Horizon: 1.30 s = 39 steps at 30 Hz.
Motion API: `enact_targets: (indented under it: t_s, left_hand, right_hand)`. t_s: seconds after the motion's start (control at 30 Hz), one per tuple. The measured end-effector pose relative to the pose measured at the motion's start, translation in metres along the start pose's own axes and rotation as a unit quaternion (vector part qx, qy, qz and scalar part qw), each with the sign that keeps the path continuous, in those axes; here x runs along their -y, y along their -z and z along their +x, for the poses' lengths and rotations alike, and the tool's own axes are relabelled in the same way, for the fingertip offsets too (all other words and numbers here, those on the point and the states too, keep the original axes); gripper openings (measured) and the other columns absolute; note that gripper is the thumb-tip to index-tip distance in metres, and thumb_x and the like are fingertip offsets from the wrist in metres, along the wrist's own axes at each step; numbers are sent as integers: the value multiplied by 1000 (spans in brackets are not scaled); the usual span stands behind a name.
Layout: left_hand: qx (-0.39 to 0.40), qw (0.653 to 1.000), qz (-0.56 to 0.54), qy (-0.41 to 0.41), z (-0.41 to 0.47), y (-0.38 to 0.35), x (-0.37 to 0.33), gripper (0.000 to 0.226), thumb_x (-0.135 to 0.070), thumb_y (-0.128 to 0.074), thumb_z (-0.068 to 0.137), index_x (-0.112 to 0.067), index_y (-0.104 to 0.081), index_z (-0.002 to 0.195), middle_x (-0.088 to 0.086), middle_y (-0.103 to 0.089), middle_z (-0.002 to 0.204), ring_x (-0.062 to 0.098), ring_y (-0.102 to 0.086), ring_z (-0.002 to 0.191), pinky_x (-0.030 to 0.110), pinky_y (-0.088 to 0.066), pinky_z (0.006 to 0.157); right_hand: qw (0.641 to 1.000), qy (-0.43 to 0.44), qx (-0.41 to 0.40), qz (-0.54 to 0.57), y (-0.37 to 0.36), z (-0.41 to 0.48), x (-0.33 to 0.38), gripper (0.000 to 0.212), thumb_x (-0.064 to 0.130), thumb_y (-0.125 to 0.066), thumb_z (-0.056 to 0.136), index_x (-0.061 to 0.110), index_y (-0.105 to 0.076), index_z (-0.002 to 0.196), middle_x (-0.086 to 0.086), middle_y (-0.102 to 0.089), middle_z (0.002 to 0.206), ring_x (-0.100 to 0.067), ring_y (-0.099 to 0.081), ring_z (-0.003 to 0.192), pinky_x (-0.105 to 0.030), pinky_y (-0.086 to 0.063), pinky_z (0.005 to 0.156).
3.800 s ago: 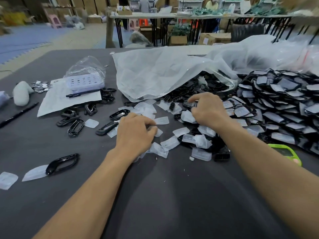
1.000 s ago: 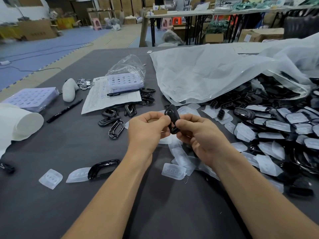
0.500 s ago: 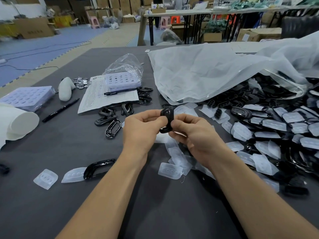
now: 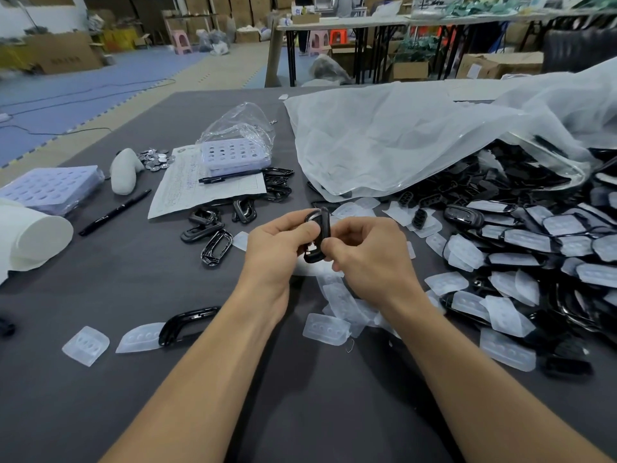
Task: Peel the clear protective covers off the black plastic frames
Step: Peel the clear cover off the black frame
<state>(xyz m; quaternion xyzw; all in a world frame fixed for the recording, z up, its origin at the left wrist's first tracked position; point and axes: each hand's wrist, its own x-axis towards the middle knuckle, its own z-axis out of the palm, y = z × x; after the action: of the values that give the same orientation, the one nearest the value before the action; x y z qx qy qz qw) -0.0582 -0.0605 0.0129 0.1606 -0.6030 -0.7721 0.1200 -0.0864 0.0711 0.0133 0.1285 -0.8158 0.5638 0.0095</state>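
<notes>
A black plastic frame (image 4: 320, 238) is held upright above the table between both hands. My left hand (image 4: 279, 242) pinches its left edge and my right hand (image 4: 364, 248) grips its right side with curled fingers. Whether a clear cover is still on it I cannot tell. Peeled clear covers (image 4: 325, 329) lie on the dark table (image 4: 100, 389) below the hands. Bare black frames (image 4: 217, 247) lie to the left. A big heap of covered frames (image 4: 534, 248) fills the right side.
A large translucent bag (image 4: 400, 138) spills frames at the back right. At the left are a paper sheet with a pen (image 4: 207, 185), lilac trays (image 4: 46, 188), a white roll (image 4: 30, 238), a black pen (image 4: 113, 212), and a loose frame (image 4: 187, 322) beside two covers (image 4: 86, 344).
My hands left the pile on the table, came together and lifted one black frame. Over the last second they have been turning it between the fingers, and the view has shifted slightly.
</notes>
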Motion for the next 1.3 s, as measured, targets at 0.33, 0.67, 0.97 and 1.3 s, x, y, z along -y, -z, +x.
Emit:
enact_targets:
  t_s: [0.33, 0.67, 0.97, 1.3]
  left_hand:
    - [21, 944, 303, -130, -6, -1, 9, 21, -29, -53, 92, -40, -69, 83, -15, -69, 73, 2, -58, 69, 29, -46, 67]
    - [-18, 982, 161, -93, -7, -11, 11, 22, -15, -63, 94, -24, -69, 75, -7, -57, 68, 9, -51, 65, 31, -46, 68]
    - [36, 992, 115, -36, -5, 3, 3, 10, -14, -73, 92, -15, -82, 88, 7, -80, 84, 10, -72, 76, 25, -54, 77]
    - [30, 946, 254, -197, -7, 1, 7, 37, -9, -67, 92, -44, -81, 95, -20, -74, 89, 0, -67, 85, 9, -44, 73]
  right_hand:
    - [992, 35, -74, -95, -5, -2, -5, 19, 26, -78, 69, 17, -65, 58, 10, -62, 53, -10, -56, 53, -21, -46, 51]
    - [998, 9, -61, -28, 0, 0, -4, 7, 24, -75, 71, 20, -74, 65, 5, -67, 57, -13, -60, 54, -23, -48, 52]
    - [996, -42, -12, 75, 3, 4, -5, 9, 16, -73, 72, 16, -73, 62, 1, -62, 52, -4, -50, 46, -18, -40, 45]
    - [998, 30, -34, -46, 2, 4, -14, 14, 29, -74, 72, 18, -71, 64, 4, -61, 53, -3, -46, 47, -15, -38, 47]
